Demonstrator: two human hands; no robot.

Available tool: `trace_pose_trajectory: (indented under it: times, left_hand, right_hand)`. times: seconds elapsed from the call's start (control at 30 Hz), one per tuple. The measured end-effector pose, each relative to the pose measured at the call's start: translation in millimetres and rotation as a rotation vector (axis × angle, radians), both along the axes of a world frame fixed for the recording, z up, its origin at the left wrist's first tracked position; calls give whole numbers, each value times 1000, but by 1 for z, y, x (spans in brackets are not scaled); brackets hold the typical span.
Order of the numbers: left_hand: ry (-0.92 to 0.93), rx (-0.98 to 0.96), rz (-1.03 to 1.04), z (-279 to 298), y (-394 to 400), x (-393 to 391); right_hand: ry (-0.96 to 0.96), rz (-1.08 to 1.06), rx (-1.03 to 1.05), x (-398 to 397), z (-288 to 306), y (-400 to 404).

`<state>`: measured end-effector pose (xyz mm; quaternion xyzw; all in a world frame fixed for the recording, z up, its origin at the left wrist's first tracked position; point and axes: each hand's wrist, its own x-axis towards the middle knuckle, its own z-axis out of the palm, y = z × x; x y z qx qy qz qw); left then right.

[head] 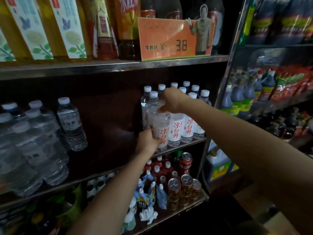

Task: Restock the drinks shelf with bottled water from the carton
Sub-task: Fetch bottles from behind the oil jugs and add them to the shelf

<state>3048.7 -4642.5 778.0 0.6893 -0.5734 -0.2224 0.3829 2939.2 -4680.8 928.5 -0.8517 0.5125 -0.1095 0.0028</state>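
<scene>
A clear water bottle (161, 128) with a white label and red characters stands at the front left of a cluster of like bottles (184, 126) on the middle shelf (179, 146). My left hand (148, 140) grips its lower body from the left. My right hand (171, 100) grips its top; the cap is hidden under my fingers. Larger water bottles (33, 146) fill the left end of the same shelf. The carton is not in view.
A dark gap lies between the two bottle groups. Above, boxed goods and an orange price card (169, 39) line the upper shelf. Below stand red cans (186, 185) and small red bottles. A neighbouring rack (264, 92) of sauce bottles stands at the right.
</scene>
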Motion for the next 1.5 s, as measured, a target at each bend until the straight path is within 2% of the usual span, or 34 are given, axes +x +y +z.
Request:
trace_pose_trajectory:
  times: [0.33,0.53,0.63,0.73,0.9,1.07,1.3,1.5]
  left_hand:
    - [17,-4,7,-3,-13,5]
    - [-97,100,-42,7,1,12]
    - [-115,113,-45,16,19,18]
    - [-136,92,-78,21,47,24]
    - [-201,76,-126,36,113,36]
    - [-260,79,-202,44,190,40]
    - [-286,78,-303,25,300,31]
    - [-298,101,-351,12,356,3]
  right_hand:
    - [2,-52,-59,7,-1,-13]
    - [-228,-86,144,-4,4,12]
    - [-282,-115,145,-14,2,35]
    - [-214,-133,114,-24,-3,65]
    - [-190,-134,204,-41,-17,125]
    - [-110,-145,209,-54,-39,204]
    - [-76,-208,225,-69,-76,313]
    - [-83,-228,268,-101,-96,374]
